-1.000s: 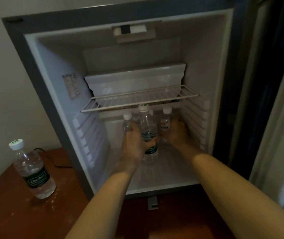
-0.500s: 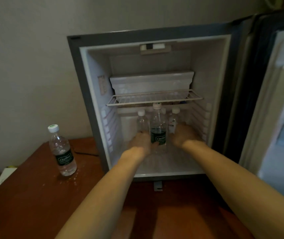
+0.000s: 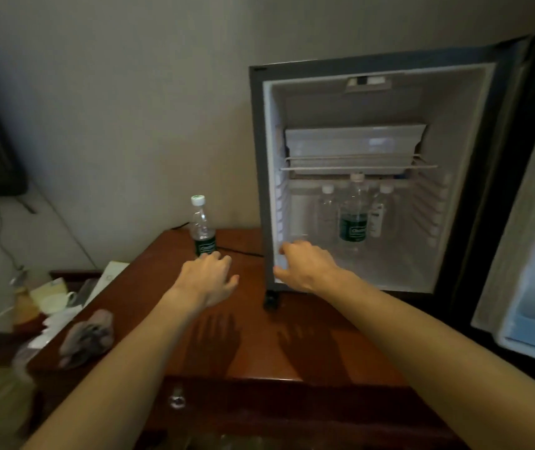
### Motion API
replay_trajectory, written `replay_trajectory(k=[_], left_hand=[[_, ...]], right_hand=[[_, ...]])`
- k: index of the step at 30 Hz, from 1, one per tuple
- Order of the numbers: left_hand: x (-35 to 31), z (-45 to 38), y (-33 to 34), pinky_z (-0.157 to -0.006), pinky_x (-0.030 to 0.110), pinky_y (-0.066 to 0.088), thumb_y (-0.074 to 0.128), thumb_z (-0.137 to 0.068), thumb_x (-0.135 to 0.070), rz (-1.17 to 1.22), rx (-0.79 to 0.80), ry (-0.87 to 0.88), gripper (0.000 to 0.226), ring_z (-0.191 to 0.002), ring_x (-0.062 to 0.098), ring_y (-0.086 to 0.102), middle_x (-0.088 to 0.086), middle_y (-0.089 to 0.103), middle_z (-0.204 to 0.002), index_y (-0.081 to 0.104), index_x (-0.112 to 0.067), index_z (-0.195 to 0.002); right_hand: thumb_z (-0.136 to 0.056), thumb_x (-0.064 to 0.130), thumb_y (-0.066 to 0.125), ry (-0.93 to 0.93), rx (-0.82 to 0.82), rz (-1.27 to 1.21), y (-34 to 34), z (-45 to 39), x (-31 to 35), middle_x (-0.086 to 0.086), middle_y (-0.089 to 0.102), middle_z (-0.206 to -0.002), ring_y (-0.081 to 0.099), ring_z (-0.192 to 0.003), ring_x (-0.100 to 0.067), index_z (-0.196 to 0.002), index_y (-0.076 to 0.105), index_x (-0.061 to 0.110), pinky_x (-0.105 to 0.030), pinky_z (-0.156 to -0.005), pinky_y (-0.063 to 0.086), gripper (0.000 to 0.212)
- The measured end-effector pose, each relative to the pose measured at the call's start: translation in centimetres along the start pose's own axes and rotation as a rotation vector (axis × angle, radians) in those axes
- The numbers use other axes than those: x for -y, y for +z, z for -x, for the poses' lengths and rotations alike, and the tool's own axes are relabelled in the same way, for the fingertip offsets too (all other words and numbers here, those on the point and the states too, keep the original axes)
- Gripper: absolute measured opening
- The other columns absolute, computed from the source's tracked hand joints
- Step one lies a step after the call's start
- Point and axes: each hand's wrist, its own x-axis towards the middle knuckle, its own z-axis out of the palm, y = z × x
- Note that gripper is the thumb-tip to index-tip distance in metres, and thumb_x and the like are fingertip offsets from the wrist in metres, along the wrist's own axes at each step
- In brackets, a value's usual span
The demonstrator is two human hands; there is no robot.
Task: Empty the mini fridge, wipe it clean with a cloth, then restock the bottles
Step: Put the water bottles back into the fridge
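Reddish-brown wood forms the cabinet top [image 3: 292, 345] on which the mini fridge [image 3: 258, 157] is set, its door [image 3: 532, 222] swung open to the right. Three bottles are counted inside, all upright on the fridge floor under the single wire shelf [image 3: 357, 165]: a green-labelled bottle [image 3: 354, 216] in front at the middle, a clear bottle [image 3: 326, 212] behind it to the left, and a white-labelled bottle [image 3: 380, 212] behind it to the right. One white tray [image 3: 354, 141] is seen on the wire shelf. A fourth bottle [image 3: 202, 227], white-capped with a green label, is stood on the cabinet top just left of the fridge. One crumpled cloth [image 3: 87, 336] is laid near the left edge of the wood.

Two hands are held out, and nothing is gripped by either. The left hand [image 3: 209, 280] is hovered just in front of the outside bottle, fingers loosely spread and slightly bent; whether the bottle is touched cannot be told. The right hand [image 3: 303, 266] is held at the lower left corner of the fridge opening, fingers relaxed and somewhat apart. One cup [image 3: 56, 302] is seen among clutter at the far left.
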Motion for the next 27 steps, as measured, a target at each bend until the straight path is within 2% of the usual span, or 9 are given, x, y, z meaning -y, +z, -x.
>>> replay_trajectory(k=[2, 5, 9, 12, 15, 19, 27], left_hand=[[3.0, 0.7, -0.1, -0.088, 0.044, 0.049, 0.043, -0.098, -0.053, 0.007, 0.003, -0.064, 0.044, -0.118, 0.030, 0.057, 0.006, 0.058, -0.124, 0.055, -0.020, -0.125], [6.9, 0.9, 0.0, -0.090, 0.045, 0.049, 0.043, -0.098, -0.055, -0.003, 0.006, -0.145, 0.049, -0.119, 0.031, 0.056, 0.008, 0.058, -0.126, 0.053, -0.018, -0.129], [10.0, 0.6, 0.6, -0.093, 0.047, 0.049, 0.041, -0.099, -0.055, -0.033, 0.023, -0.162, 0.052, -0.122, 0.031, 0.054, 0.009, 0.056, -0.129, 0.050, -0.017, -0.133], [12.3, -0.1, 1.0, -0.091, 0.045, 0.047, 0.039, -0.101, -0.055, -0.075, 0.032, -0.165, 0.052, -0.123, 0.029, 0.053, 0.007, 0.055, -0.131, 0.048, -0.018, -0.135], [14.3, -1.2, 1.9, -0.090, 0.045, 0.048, 0.038, -0.101, -0.056, -0.093, 0.047, -0.166, 0.051, -0.121, 0.028, 0.054, 0.007, 0.055, -0.131, 0.048, -0.018, -0.135], [15.6, -2.2, 3.2, -0.092, 0.044, 0.049, 0.037, -0.101, -0.056, -0.080, 0.060, -0.172, 0.054, -0.120, 0.027, 0.054, 0.007, 0.055, -0.133, 0.047, -0.019, -0.138], [15.2, -3.0, 3.8, -0.091, 0.043, 0.050, 0.039, -0.100, -0.056, -0.046, 0.040, -0.184, 0.050, -0.117, 0.026, 0.056, 0.007, 0.056, -0.129, 0.049, -0.019, -0.133]], right_hand=[[-0.094, 0.048, 0.051, -0.086, -0.002, -0.015, 1.7, -1.7, 3.6, -0.012, 0.053, -0.127, 0.057, -0.111, -0.035, -0.129, 0.050, 0.013, -0.045, -0.085, 0.049, 0.050], [-0.089, 0.054, 0.056, -0.106, 0.003, -0.077, 4.8, -5.8, 8.3, -0.011, 0.053, -0.130, 0.056, -0.117, -0.034, -0.131, 0.046, 0.013, -0.045, -0.090, 0.047, 0.060], [-0.077, 0.063, 0.069, 0.110, -0.005, -0.317, 7.7, -12.5, 11.6, -0.013, 0.042, -0.141, 0.051, -0.126, -0.037, -0.142, 0.032, 0.010, -0.045, -0.096, 0.045, 0.091], [-0.074, 0.060, 0.075, 0.194, -0.037, -0.378, 8.7, -17.5, 13.3, -0.013, 0.038, -0.146, 0.048, -0.129, -0.037, -0.146, 0.026, 0.013, -0.045, -0.099, 0.044, 0.099], [-0.074, 0.057, 0.077, 0.201, -0.115, -0.413, 9.7, -21.3, 14.1, -0.013, 0.047, -0.139, 0.054, -0.122, -0.038, -0.139, 0.031, 0.013, -0.047, -0.095, 0.047, 0.092], [-0.075, 0.051, 0.077, 0.202, -0.193, -0.519, 10.9, -23.8, 14.3, -0.013, 0.062, -0.119, 0.063, -0.106, -0.036, -0.125, 0.037, 0.015, -0.048, -0.088, 0.055, 0.074], [-0.071, 0.049, 0.076, 0.149, -0.206, -0.577, 10.1, -21.0, 13.6, -0.011, 0.063, -0.111, 0.065, -0.101, -0.034, -0.118, 0.036, 0.017, -0.047, -0.081, 0.058, 0.070]])
